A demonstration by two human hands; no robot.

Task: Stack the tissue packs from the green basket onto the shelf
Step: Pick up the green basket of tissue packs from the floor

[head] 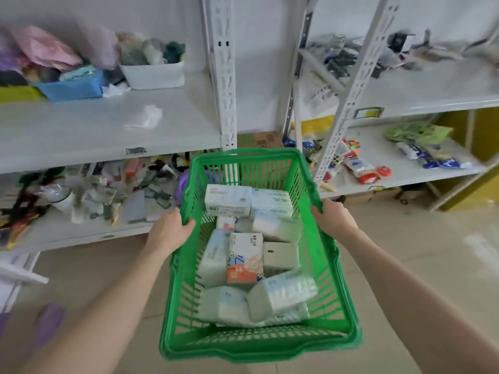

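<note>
Basket (244,344), green and slatted, held before the shelf (81,130): left hand (168,230) and right hand (333,218) curl over opposite rims. Tissue packs (244,256) lie jumbled inside; probably light, soft and slippery-wrapped, best grasped across the short sides.

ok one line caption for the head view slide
Both hands, left and right, hold a green basket of tissue packs before white shelves.

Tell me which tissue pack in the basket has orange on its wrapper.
The pack in the middle of the green basket, the tissue pack with the orange corner; the other packs look plain white or pale grey.
</note>
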